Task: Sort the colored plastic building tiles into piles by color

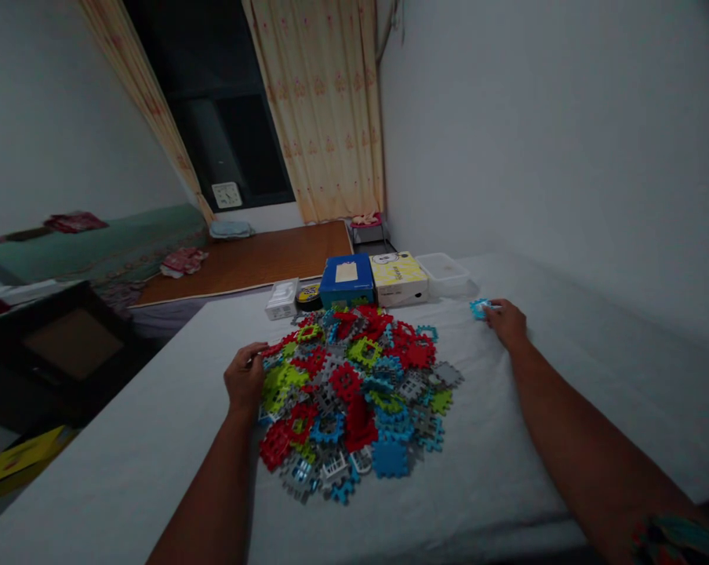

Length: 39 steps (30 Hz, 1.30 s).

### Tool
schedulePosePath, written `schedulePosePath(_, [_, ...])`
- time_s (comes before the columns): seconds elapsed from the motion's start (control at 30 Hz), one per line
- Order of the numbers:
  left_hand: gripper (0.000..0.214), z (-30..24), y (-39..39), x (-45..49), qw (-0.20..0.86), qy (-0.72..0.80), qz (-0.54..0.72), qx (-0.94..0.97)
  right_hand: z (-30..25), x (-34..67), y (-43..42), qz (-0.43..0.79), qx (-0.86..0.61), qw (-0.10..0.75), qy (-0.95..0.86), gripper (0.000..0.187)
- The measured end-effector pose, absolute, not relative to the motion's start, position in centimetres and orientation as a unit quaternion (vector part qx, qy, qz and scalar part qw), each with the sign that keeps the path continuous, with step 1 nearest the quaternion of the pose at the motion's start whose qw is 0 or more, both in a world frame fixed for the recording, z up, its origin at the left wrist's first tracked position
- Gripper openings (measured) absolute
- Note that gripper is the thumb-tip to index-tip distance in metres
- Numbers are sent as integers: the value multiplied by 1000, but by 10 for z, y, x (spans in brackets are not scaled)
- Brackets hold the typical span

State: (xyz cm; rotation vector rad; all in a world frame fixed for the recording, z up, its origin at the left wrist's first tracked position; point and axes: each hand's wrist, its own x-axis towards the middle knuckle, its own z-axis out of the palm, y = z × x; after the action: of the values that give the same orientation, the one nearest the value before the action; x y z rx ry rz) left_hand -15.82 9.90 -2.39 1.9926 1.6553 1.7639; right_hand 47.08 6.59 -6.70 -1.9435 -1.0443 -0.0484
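Note:
A heap of interlocking plastic building tiles (331, 384) in red, blue, green and grey, with toothed edges, is spread over the white-covered surface. At the heap's left edge, my left hand (245, 378) has its fingers closed on the end of a red interlocking tile (271, 350). Well apart from the heap, on the right, my right hand (507, 323) pinches a blue interlocking tile (479, 308) between thumb and fingers. Part of that tile is hidden by the fingers. Whether it touches the cloth, I cannot tell.
Behind the heap stand a white box (282, 299), a black-and-yellow round item (308, 297), a blue box (347, 280), a yellow patterned box (398, 278) and a clear plastic container (442, 272). A wall (554, 141) runs along the right. A dark cabinet (54, 345) stands left.

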Motion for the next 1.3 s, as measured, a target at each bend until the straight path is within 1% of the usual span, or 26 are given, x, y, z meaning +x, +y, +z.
schedulePosePath(0.13, [23,-29,101,-162,6,524,544,655,-75,468,70,61,-785,475,-392,37])
schedulePosePath(0.43, [23,-29,103,-164,2,520,529,671,-71,458,75,113,-757,460,-450,39])
schedulePosePath(0.53, [23,-29,104,-164,7,519,529,671,-71,457,72,107,-764,457,-443,42])
schedulePosePath(0.7, [23,-29,103,-162,-1,512,536,671,-69,457,68,33,-787,434,-437,39])
schedulePosePath(0.8, [22,-27,100,-159,1,509,541,670,-67,453,62,13,-791,404,-460,37])
schedulePosePath(0.97, [22,-25,97,-156,-4,499,548,671,-56,445,56,25,-824,297,-483,35])
schedulePosePath(1.13, [22,-24,94,-157,2,505,554,662,-25,445,80,60,-825,240,-509,19])
schedulePosePath(1.2, [22,-23,94,-157,3,508,554,659,-12,445,97,62,-821,231,-518,25])
schedulePosePath(1.3, [22,-24,94,-160,2,513,553,657,-1,442,119,24,-819,240,-521,45])
